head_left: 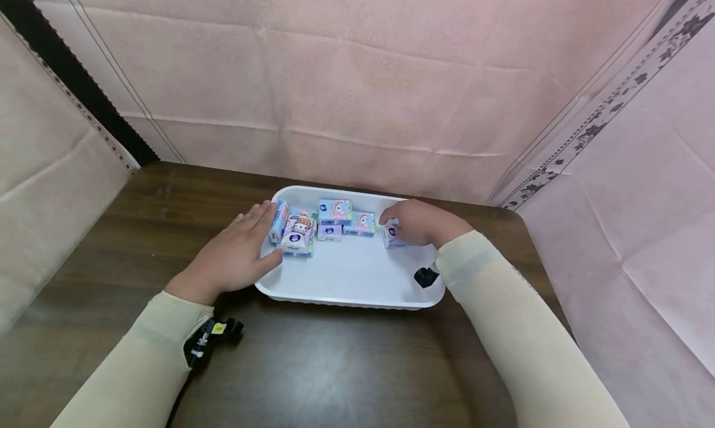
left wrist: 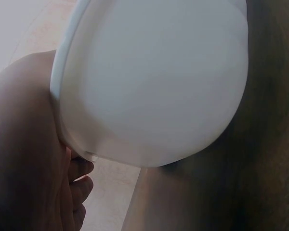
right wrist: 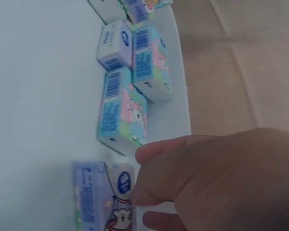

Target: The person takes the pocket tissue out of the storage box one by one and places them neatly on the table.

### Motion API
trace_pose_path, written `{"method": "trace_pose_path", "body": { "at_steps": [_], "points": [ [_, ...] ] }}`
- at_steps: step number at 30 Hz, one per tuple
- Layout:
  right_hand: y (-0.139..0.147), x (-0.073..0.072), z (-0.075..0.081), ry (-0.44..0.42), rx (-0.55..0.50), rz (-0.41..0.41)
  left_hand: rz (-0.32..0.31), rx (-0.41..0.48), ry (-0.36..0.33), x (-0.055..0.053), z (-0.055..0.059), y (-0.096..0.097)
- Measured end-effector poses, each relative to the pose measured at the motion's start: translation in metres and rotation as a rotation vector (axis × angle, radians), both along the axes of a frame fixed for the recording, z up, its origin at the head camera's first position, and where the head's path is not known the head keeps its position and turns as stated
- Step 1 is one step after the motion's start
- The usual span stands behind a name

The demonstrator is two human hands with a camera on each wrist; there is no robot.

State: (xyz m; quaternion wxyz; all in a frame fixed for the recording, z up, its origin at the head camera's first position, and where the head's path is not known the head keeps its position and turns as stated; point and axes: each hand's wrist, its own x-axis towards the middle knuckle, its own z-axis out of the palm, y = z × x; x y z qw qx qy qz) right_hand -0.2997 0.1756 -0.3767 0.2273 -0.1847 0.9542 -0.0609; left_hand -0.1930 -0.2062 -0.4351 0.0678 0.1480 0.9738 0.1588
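Observation:
A white tray (head_left: 357, 279) stands on the table. Along its left rim rests my left hand (head_left: 237, 251), fingers stretched forward and thumb at the near-left side. In the left wrist view this hand (left wrist: 26, 144) lies against the tray's outer wall (left wrist: 149, 86). My right hand (head_left: 424, 223) reaches over the far right part of the tray. Its fingertips are at the far edge of a purple tissue pack (right wrist: 103, 197), partly covered by the hand in the head view. Further left sits a blue-and-pink tissue pack (right wrist: 123, 110).
Several more tissue packs are grouped at the tray's left and back: a blue one (head_left: 335, 211), a small purple one (head_left: 329, 232) and a purple pack (head_left: 298, 229) on top of another. Pink cloth (head_left: 380, 105) hangs behind the brown table (head_left: 313, 366).

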Motion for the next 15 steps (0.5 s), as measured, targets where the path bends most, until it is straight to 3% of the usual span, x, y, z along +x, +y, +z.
{"method": "trace_pose_path", "body": {
  "at_steps": [4,15],
  "points": [
    [-0.0022,0.0012,-0.0031,-0.048,0.007,-0.035,-0.003,0.004,0.008,-0.0005,-0.0011,0.0007],
    [-0.0021,-0.0001,-0.0076,-0.033,0.01,-0.004,-0.003,0.004,0.002,-0.0021,-0.0023,-0.0003]
  ]
}}
